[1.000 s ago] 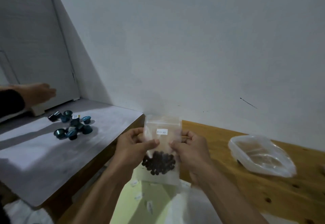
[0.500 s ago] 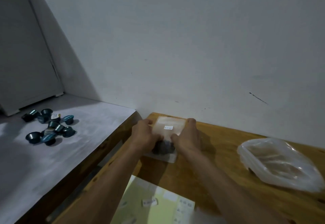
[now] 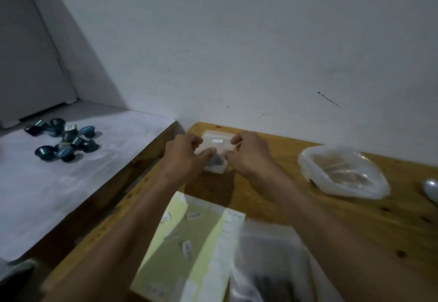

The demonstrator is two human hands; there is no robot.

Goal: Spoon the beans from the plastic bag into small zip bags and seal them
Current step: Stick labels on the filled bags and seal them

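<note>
A: Beans (image 3: 215, 160) are seen as a dark clump low in the small zip bag (image 3: 216, 146), which lies flat on the wooden table (image 3: 308, 207), close to the wall at the far edge.

B: And how is it held?

A: It is pinched from both sides. The left hand (image 3: 183, 157) has its thumb laid across the bag's near left part with the fingers curled at its left edge; the right hand (image 3: 248, 153) grips the right edge the same way. Whether the zip strip is fully closed cannot be told.

B: What could be spoiled from here?

A: If the strip was pressed only in part, a gap could be left, and beans could be spilled once the bag is lifted or tipped. A bean caught in the track would likely keep it from closing. Air could also be trapped if the seal is run too fast.

B: Anything nearby to be minded?

A: The large plastic bag (image 3: 267, 266) lies in front of the forearms beside a yellow label sheet (image 3: 180, 242); it could be dragged or tipped by an arm drawn back carelessly. A clear bagged container (image 3: 343, 171) and what looks like a spoon (image 3: 431, 189) lie to the right, and dark capsules (image 3: 64, 140) are scattered on the white surface (image 3: 59, 195) to the left, well apart.
</note>
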